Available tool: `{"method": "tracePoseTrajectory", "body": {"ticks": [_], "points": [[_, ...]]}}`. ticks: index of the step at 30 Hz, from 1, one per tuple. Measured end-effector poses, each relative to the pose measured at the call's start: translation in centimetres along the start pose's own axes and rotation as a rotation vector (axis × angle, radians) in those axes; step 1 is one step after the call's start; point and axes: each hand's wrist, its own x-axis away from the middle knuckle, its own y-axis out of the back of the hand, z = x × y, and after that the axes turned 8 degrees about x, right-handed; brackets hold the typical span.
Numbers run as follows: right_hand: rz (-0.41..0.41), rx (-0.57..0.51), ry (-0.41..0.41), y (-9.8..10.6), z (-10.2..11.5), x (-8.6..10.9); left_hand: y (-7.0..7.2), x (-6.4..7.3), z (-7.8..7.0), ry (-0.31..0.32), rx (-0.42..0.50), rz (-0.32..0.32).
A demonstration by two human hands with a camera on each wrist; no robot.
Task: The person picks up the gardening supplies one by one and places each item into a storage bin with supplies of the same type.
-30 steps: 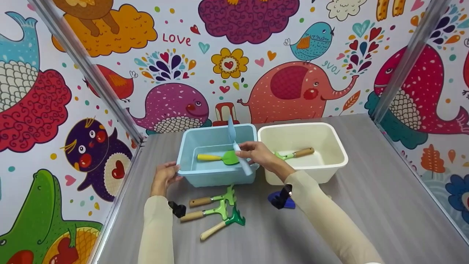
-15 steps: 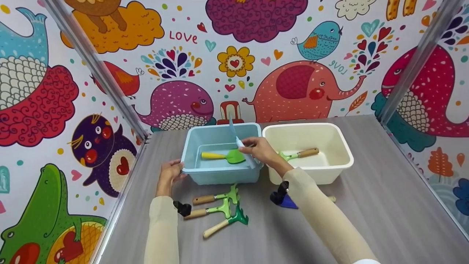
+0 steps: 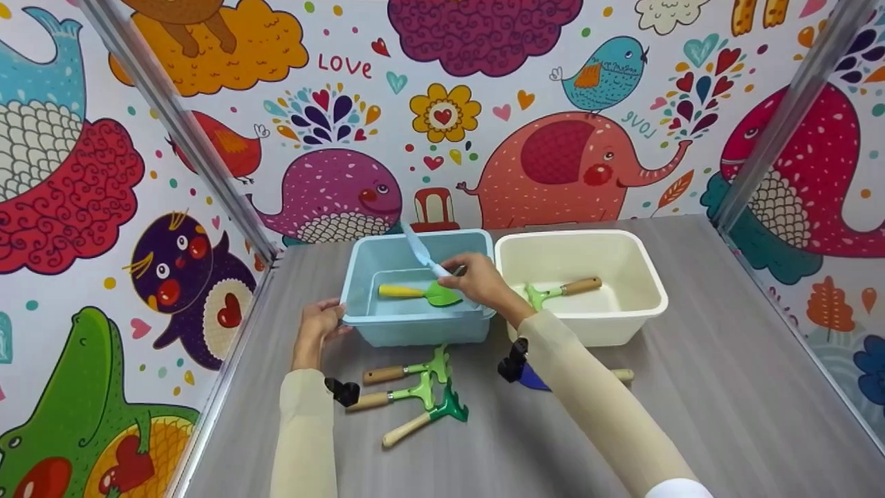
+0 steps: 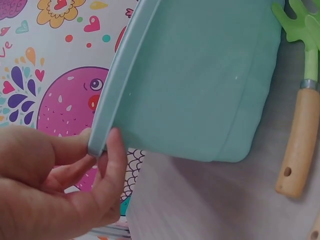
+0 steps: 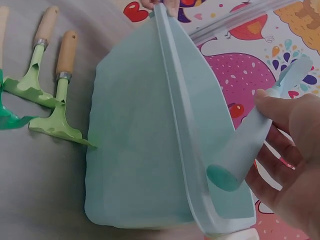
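Observation:
In the head view, my left hand (image 3: 319, 328) pinches the rim of the light blue bin (image 3: 422, 335) at its front left corner. The left wrist view shows thumb and fingers on either side of that rim (image 4: 117, 82). Above the bin's right part, my right hand (image 3: 480, 278) holds a light blue hand trowel (image 3: 417, 247) by its handle, with the blade pointing away and to the left. The right wrist view shows the handle's round end (image 5: 225, 177) beside the rim. Inside the bin lies a green trowel with a yellow handle (image 3: 402, 292).
A white bin (image 3: 588, 330) stands to the right, holding a green hand fork with a wooden handle (image 3: 581, 286). Several green rakes (image 3: 384, 375) with wooden handles lie in front of the blue bin. A blue tool (image 3: 534, 378) lies partly hidden under the right forearm. Printed walls surround the table.
The blade of the light blue trowel has swung to the left, and my right hand has shifted slightly with it. My left hand stays on the bin's rim.

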Motion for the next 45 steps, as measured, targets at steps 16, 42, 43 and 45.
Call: {"method": "tracePoseTrajectory", "body": {"ticks": [16,42,43,45], "points": [[0.028,0.459,0.133,-1.3,0.5,0.0,0.2,-0.1,0.0,0.015,-0.002,0.008],[0.073,0.770,0.306,-2.2,1.5,-0.4,0.1,0.2,-0.5,0.009,-0.067,-0.001],[0.077,0.774,0.298,-2.3,1.6,-0.5,0.1,0.2,-0.5,0.009,-0.068,-0.002],[0.079,0.779,0.285,-2.3,1.8,-0.6,0.1,0.2,-0.6,0.007,-0.071,0.001]]}}
